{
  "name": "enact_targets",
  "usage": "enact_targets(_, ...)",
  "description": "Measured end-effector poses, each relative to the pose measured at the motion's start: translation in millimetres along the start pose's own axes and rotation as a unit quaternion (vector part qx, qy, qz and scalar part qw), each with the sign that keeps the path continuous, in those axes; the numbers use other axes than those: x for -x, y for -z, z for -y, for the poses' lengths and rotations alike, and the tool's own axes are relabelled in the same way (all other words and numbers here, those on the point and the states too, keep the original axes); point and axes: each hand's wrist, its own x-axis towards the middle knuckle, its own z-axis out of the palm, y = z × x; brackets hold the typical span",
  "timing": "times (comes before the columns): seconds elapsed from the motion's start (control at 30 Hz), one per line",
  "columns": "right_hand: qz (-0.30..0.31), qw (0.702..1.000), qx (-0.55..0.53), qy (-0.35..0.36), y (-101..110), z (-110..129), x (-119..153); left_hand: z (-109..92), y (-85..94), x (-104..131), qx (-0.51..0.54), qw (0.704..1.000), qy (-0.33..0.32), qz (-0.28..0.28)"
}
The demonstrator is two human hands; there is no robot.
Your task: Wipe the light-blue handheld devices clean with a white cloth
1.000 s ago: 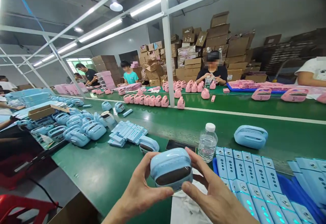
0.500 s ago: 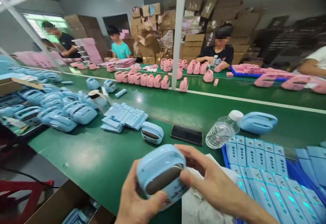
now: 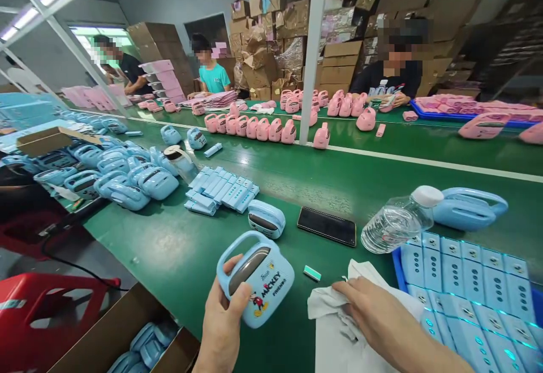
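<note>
My left hand grips a light-blue plastic casing with a carry handle, a dark oval window and a printed mouse figure with lettering. The casing is tilted, its printed side facing me. My right hand has its fingers closed on a crumpled white cloth on the green table. Between the two hands lies a small pale green-and-white strip. Just beyond the held casing is another blue casing, and a black phone rests to its right.
A clear bottle stands tilted near a blue tray of light-blue panels. More panels and piled blue casings are at left. Below the table edge is a cardboard box. Co-workers sit across the table behind pink casings.
The casing went from both hands to my left hand alone and turned its printed side toward me. My right hand moved right and down onto the cloth. The view shifted slightly left.
</note>
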Motion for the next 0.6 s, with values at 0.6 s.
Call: enact_targets(0.6, -0.065, 0.824, -0.547, -0.133, 42, 26, -7, 28, 46.1, -30, -0.387, 0.870, -0.298, -0.064)
